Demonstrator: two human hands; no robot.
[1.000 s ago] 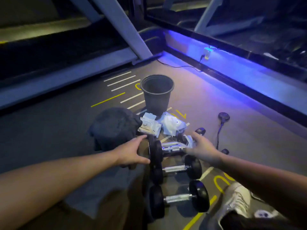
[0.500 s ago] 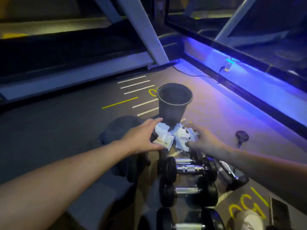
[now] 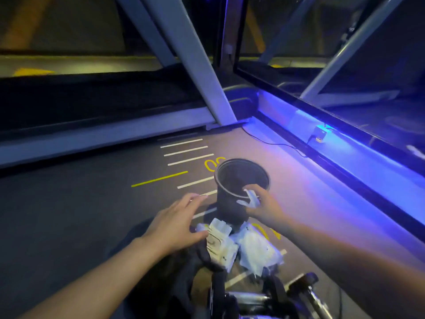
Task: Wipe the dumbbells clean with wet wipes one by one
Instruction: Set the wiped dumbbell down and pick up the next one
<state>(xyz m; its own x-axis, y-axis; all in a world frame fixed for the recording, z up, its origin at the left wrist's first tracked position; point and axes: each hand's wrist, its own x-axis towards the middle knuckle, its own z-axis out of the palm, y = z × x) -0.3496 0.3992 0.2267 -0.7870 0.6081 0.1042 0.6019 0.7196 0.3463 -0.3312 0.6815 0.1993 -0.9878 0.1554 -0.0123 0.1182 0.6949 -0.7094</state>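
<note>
right hand (image 3: 264, 208) pinches crumpled wipe (image 3: 249, 199) at black bin (image 3: 241, 178) rim; left hand (image 3: 177, 224) fingers straight, above wipe packets (image 3: 220, 244)

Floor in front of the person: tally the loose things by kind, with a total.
Round black plastic bin: 1
White wet-wipe packets on the floor: 2
White crumpled wipe, held at the bin's rim by the right hand: 1
Black-ended dumbbells with chrome handles, cut off by the frame: at least 2
Total: at least 6
</note>
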